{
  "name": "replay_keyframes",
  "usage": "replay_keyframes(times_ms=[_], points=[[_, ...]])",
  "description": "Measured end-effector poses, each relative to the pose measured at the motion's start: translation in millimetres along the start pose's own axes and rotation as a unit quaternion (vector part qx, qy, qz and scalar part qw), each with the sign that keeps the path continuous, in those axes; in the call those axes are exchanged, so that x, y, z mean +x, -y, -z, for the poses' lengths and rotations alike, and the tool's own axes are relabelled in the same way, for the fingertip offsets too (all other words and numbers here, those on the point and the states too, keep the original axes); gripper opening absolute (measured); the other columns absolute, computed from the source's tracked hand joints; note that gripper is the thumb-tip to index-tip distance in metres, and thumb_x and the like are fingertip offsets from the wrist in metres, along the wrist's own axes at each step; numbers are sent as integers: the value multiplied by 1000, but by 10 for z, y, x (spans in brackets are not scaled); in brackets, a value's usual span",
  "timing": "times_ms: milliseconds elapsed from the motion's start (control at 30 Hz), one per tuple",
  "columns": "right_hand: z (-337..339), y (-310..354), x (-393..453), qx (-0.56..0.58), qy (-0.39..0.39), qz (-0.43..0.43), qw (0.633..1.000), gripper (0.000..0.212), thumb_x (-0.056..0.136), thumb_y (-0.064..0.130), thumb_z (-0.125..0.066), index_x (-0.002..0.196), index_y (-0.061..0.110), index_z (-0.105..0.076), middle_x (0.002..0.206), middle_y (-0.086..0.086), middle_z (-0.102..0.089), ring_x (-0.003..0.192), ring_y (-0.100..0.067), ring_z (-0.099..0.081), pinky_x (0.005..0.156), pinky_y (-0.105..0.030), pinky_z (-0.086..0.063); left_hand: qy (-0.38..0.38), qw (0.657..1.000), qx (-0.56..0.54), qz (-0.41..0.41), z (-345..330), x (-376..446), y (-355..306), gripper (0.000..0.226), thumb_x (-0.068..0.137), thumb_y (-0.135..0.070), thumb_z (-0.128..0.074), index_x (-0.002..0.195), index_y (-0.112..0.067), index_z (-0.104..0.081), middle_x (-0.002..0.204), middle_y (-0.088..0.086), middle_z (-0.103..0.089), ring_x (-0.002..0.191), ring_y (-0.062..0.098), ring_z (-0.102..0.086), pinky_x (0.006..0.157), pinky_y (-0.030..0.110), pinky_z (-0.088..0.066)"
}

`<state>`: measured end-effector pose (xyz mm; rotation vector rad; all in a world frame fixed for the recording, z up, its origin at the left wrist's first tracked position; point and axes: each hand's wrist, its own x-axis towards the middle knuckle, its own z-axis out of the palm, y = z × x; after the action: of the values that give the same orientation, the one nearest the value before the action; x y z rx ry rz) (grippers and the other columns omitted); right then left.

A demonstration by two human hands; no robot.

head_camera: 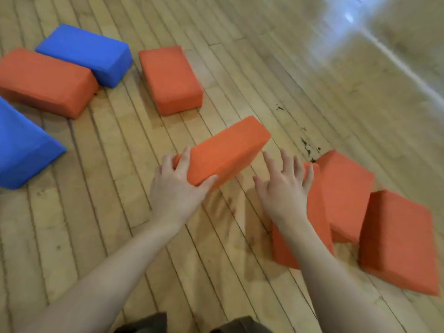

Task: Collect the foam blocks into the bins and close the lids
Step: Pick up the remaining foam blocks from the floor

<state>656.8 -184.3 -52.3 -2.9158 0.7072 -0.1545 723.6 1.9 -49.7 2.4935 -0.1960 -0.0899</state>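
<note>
Eight foam blocks are scattered on the wooden plank floor (120, 224) around you. Your left hand (179, 186) grips the near end of the middle orange rectangular foam block (223, 152), thumb on one side, fingers on top. Your right hand (284, 186) is spread open, fingers straight, just beside it and over the three orange foam blocks leaning together (348, 207) on your right. Two more orange ones and two blue foam blocks (86, 52) sit farther left.
</note>
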Motion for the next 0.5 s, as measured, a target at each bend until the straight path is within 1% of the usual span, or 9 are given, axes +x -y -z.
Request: replay_keyframes(times_ms=[33,100,167,200,233,300,367,433,500], points=[[-5,-147,-12,-27,36,-47,998,61,91,45,-49,145,26,-29,153,-14,-22,140,-41,-15,112,-56,0,7,1000,1,-1,-85,-8,-55,84,77,-66,-56,146,-29,-27,137,-1,-33,124,21,-37,101,37,-38],[-42,-397,-52,-54,94,-118,987,71,92,51,-44,149,27,-11,157,-14,-7,141,-43,-6,112,-59,-1,21,1000,4,-7,-217,-16,-122,84,78,-66,-54,147,-29,-25,137,0,-32,124,21,-36,99,36,-38],[-87,-550,-107,-50,119,-125,984,76,92,49,-45,149,31,1,158,-12,1,140,-45,-6,110,-61,-13,30,999,14,-14,-302,-30,-137,83,79,-66,-53,147,-29,-23,136,0,-30,124,21,-34,98,36,-37],[-95,-584,-128,-44,118,-113,986,76,92,46,-46,149,33,2,158,-11,2,139,-46,-8,107,-60,-21,32,999,18,-19,-328,-43,-127,83,79,-66,-53,147,-29,-23,136,1,-30,123,22,-34,98,37,-38],[-94,-595,-138,-41,111,-101,988,74,92,42,-46,149,33,0,158,-10,1,138,-45,-10,104,-58,-27,30,999,21,-26,-345,-56,-110,83,79,-66,-53,147,-28,-24,136,2,-31,123,23,-35,98,38,-39],[-79,-572,-134,-40,86,-85,992,67,94,35,-46,149,32,-10,157,-10,-7,136,-44,-17,97,-54,-34,21,999,27,-37,-329,-91,-76,83,79,-66,-54,146,-26,-27,135,4,-33,123,24,-36,97,40,-40],[-62,-480,-117,-24,59,-60,996,60,94,30,-47,148,29,-22,156,-10,-16,135,-43,-21,96,-53,-34,3,999,33,-41,-237,-97,-42,81,78,-64,-56,146,-26,-30,134,5,-36,123,25,-36,97,40,-38],[-42,-304,-85,2,29,-15,999,57,92,27,-52,145,27,-33,153,-12,-26,132,-45,-27,92,-55,-36,-17,998,43,-43,-86,-82,12,79,78,-62,-57,144,-27,-33,133,7,-37,122,26,-36,98,40,-37],[9,-32,-28,33,-2,28,999,55,89,27,-56,142,27,-39,151,-13,-32,130,-46,-31,88,-55,-39,-47,997,52,-40,126,-77,89,76,78,-63,-59,142,-27,-37,132,9,-38,121,28,-37,98,43,-37]])
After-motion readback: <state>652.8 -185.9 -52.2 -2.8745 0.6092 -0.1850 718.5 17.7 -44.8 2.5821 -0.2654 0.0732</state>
